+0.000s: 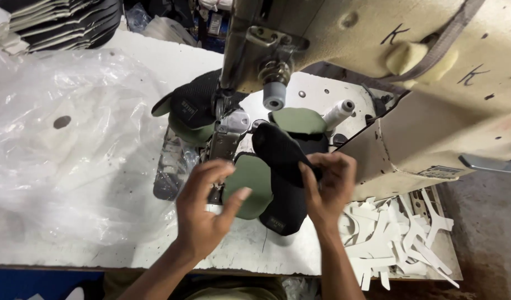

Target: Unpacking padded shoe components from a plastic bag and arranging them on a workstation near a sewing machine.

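A black and olive-green fabric shoe-upper piece (277, 183) lies under the head of a beige sewing machine (377, 61). My left hand (202, 208) rests on its green padded part (250, 186), thumb pressing it, just in front of the presser foot (228, 130). My right hand (327, 186) pinches the black mesh edge (277, 153) of the same piece. A second black and green piece (191, 108) sits behind the needle area.
Crumpled clear plastic sheeting (72, 144) covers the left of the white table (250, 250). Several white cut-out strips (400, 239) lie at the right front. Stacked dark pieces (61, 22) sit at the far left. A white thread spool (338, 114) stands by the machine.
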